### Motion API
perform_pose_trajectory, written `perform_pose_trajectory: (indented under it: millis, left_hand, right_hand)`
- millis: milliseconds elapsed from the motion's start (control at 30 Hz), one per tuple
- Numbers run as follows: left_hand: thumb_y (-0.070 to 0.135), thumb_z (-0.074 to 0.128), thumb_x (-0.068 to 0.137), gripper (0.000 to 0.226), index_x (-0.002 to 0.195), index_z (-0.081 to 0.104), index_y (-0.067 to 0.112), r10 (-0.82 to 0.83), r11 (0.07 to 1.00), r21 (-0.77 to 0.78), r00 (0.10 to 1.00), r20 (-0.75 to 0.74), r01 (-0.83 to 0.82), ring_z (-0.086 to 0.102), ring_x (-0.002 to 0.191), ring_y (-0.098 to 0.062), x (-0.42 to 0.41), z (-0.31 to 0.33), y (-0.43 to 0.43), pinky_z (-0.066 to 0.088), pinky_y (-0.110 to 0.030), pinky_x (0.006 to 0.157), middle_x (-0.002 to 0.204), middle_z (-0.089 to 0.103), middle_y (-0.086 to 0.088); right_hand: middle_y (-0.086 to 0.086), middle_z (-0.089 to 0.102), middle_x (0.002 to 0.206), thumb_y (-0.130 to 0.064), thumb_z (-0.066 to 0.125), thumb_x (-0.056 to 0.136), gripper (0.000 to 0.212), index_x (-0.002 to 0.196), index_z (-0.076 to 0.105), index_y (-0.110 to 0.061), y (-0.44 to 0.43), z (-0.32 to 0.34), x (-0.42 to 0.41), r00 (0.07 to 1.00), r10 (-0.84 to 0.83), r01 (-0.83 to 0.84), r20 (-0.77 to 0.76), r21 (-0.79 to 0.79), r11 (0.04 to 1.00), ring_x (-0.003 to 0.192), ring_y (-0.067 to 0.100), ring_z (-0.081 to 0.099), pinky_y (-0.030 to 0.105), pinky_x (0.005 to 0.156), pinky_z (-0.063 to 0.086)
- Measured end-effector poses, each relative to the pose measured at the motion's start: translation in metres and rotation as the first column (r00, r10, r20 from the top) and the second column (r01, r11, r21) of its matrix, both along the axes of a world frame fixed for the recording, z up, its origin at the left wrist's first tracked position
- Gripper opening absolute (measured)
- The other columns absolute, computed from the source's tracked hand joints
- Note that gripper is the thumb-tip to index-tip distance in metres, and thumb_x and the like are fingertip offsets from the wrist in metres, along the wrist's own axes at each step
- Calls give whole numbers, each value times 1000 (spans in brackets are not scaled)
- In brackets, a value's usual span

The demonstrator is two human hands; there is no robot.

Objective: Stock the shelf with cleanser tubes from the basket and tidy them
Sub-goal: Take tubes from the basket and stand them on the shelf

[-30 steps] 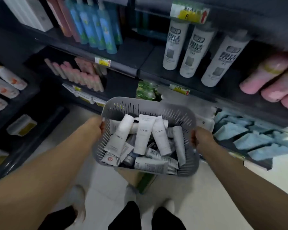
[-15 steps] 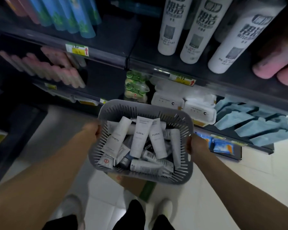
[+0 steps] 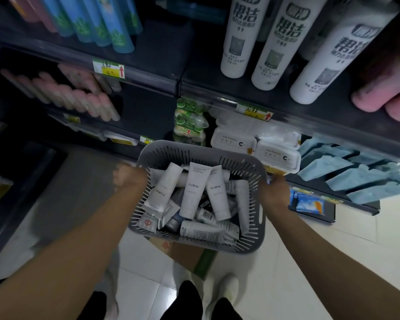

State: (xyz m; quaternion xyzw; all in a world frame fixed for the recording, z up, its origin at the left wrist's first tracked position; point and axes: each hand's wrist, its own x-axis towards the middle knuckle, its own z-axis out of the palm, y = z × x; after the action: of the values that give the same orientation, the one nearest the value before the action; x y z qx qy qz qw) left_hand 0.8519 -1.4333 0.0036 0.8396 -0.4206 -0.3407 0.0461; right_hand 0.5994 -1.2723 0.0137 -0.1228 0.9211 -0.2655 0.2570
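Head view: 2 hands, left hand (image 3: pixel 127 179) and right hand (image 3: pixel 275 192), grip opposite sides of a grey basket (image 3: pixel 252 239). White cleanser tubes (image 3: pixel 192 192) lie piled between them, long axes mostly pointing toward the shelf (image 3: pixel 148 72) ahead, equally near both hands.

You have one view only, a wide-angle camera on your head, looking forward and steeply down along both forearms, so no second view shares the scene. Your left hand (image 3: pixel 127 179) and right hand (image 3: pixel 275 192) sit near the middle of the picture, close to the lens, with the grey basket (image 3: pixel 194 153) between them, your shoes below the hands at the bottom edge, and the floor under them. Beyond and above the hands the camera faces dark store shelves (image 3: pixel 162 72), near enough that the top row bends outward at the edges.
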Motion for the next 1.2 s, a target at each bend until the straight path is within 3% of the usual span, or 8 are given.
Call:
perform_pose_trajectory:
  millis: [100,267,400,533,667,933,1100,1200]
  left_hand:
    - [9,48,89,23,104,62,-1,-194,975,-142,966,-173,171,57,110,-41,-28,8,14,48,-45,90,114,61,-26]
    - [12,54,93,42,131,47,-4,-495,858,-28,810,-314,514,49,123,-30,-68,-12,46,41,-30,95,135,50,-19]
    - [17,60,91,51,132,39,-6,-542,791,106,771,-334,602,50,121,-31,-72,-52,51,45,-32,87,137,47,-20]
    - [12,65,87,15,94,56,3,-424,833,156,795,-434,530,57,103,-27,-73,-77,47,48,-32,74,125,56,-22]
    - [9,71,81,49,124,51,-4,-334,843,209,786,-520,496,56,115,-32,-72,-82,43,49,-35,81,127,57,-18]
    - [2,75,75,51,122,56,-3,-465,834,22,724,-509,551,57,115,-30,-73,-40,43,49,-35,91,128,59,-16]
    - [1,74,76,36,111,64,0,-484,864,-171,687,-543,474,60,97,-20,-86,45,32,49,-31,83,118,65,-15]
    - [1,73,77,35,110,63,5,-533,843,-304,610,-587,444,62,99,-20,-103,113,28,49,-30,82,115,66,-9]
  right_hand:
    - [15,61,102,-7,51,90,19,106,59,-4,-11,8,19,985,175,-173,2,-142,975,92,27,55,25,71,33]
    - [13,49,139,-21,56,94,51,139,41,-2,-22,-37,44,871,413,-431,265,12,902,123,26,50,27,91,41]
    - [15,37,148,-30,62,90,73,147,23,-4,-24,-83,50,787,522,-586,329,137,798,133,30,41,35,106,38]
    - [16,41,144,-30,67,86,78,145,24,-4,-27,-109,48,797,535,-590,279,175,788,130,31,44,36,102,42]
    - [15,43,142,-30,74,78,81,142,31,-5,-33,-120,43,811,496,-564,309,187,805,128,31,46,39,103,43]
    - [17,52,131,-25,74,75,63,129,47,-5,-30,-90,41,841,484,-535,243,236,811,119,32,52,39,99,47]
    - [17,63,119,-10,73,74,48,118,55,0,-38,-1,27,917,382,-383,114,-19,924,108,31,61,33,82,53]
    - [14,61,122,-3,71,75,51,123,53,-2,-35,74,16,940,339,-320,39,-240,916,112,30,59,29,79,47]
